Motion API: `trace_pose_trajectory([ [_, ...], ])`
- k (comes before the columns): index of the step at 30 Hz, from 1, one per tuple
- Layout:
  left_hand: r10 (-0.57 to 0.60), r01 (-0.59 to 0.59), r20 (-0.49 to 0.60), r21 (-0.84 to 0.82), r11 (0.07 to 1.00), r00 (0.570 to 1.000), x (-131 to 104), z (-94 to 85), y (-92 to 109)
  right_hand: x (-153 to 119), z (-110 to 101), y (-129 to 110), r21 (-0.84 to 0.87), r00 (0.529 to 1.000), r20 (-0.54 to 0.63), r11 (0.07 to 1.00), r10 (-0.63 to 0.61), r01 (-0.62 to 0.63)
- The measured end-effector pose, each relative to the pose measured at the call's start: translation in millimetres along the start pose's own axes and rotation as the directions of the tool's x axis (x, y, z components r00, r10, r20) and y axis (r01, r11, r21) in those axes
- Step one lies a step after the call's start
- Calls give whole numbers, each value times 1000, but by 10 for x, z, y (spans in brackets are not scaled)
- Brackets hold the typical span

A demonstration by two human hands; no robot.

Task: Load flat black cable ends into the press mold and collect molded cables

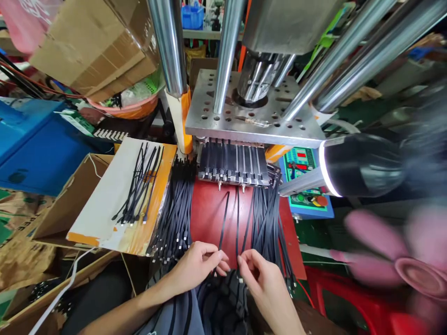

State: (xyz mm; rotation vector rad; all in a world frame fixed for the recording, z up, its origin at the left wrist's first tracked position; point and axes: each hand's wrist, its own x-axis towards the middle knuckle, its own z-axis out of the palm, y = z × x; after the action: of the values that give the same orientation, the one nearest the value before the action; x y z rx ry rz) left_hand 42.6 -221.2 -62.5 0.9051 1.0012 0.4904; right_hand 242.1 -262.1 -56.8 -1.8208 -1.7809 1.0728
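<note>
My left hand (204,263) is closed on a thin black cable (224,218), whose free upper end stands up over the red board. Close beside it, my right hand (261,274) pinches another black cable (238,223) that runs up toward the metal mould; its light-tipped end hangs below my fingers. Several dark strips lie side by side in the slots of the mould (232,163), under the press plate (254,116). Bundles of black cables lie on either side: one bundle (179,204) to the left and another (267,218) to the right.
Several more cables lie on a taped cardboard panel (104,200) at left. Steel columns (171,51) rise around the press. A lamp (359,165) and a control box (305,186) with buttons stand at right, with a blurred pink fan (419,274) nearer me. The red board (209,218) lies before the mould.
</note>
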Motion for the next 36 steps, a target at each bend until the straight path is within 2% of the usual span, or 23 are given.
trace_pose_trajectory([
  [3, -12, 9, -11, -289, 957, 1000, 98, 68, 8, -205, 20, -72, 212, 992, 114, 977, -53, 28],
  [5, -14, 17, 10, -445, 895, 1000, 112, 102, 39, -313, 12, -68, 237, 974, 215, 971, -64, 11],
  [6, 5, 9, 29, -466, 885, 1000, 96, 113, 59, -337, -10, -56, 242, 963, 263, 970, -58, -8],
  [8, 68, -29, 84, -400, 916, 994, 17, 130, 93, -308, -82, -39, 317, 956, 292, 947, -39, -58],
  [10, 99, -57, 156, -257, 965, 983, -99, 138, 111, -179, -151, -64, 471, 967, 254, 875, -16, -110],
  [13, 59, -62, 202, 8, 998, 978, -267, 114, 117, 101, -156, -183, 654, 988, 149, 746, 37, -126],
  [15, 40, -79, 192, 199, 977, 981, -332, 58, 142, 251, -89, -268, 701, 997, 37, 709, 63, -71],
  [18, 64, -137, 206, 368, 920, 977, -317, -67, 279, 326, 44, -333, 695, 994, -103, 717, 31, 50],
  [21, 240, -259, 96, 347, 901, 966, -157, -181, 541, 278, 130, -340, 629, 990, -128, 766, -67, 133],
  [23, 388, -371, 16, 329, 868, 922, -9, -228, 743, 246, 155, -347, 560, 982, -137, 807, -133, 188],
  [25, 491, -464, 16, 357, 811, 871, 115, -245, 920, 231, 169, -362, 482, 970, -154, 842, -190, 242],
  [27, 546, -513, 36, 399, 760, 837, 178, -234, 1035, 230, 183, -373, 417, 957, -178, 864, -228, 283],
  [29, 564, -531, 55, 423, 734, 824, 184, -214, 1079, 237, 194, -372, 375, 941, -228, 869, -251, 323],
  [33, 580, -566, 89, 379, 732, 810, 138, -203, 1043, 269, 167, -370, 323, 894, -353, 861, -277, 394],
  [36, 583, -593, 131, 304, 746, 801, 119, -214, 1013, 288, 96, -417, 323, 901, -314, 858, -301, 399],
])
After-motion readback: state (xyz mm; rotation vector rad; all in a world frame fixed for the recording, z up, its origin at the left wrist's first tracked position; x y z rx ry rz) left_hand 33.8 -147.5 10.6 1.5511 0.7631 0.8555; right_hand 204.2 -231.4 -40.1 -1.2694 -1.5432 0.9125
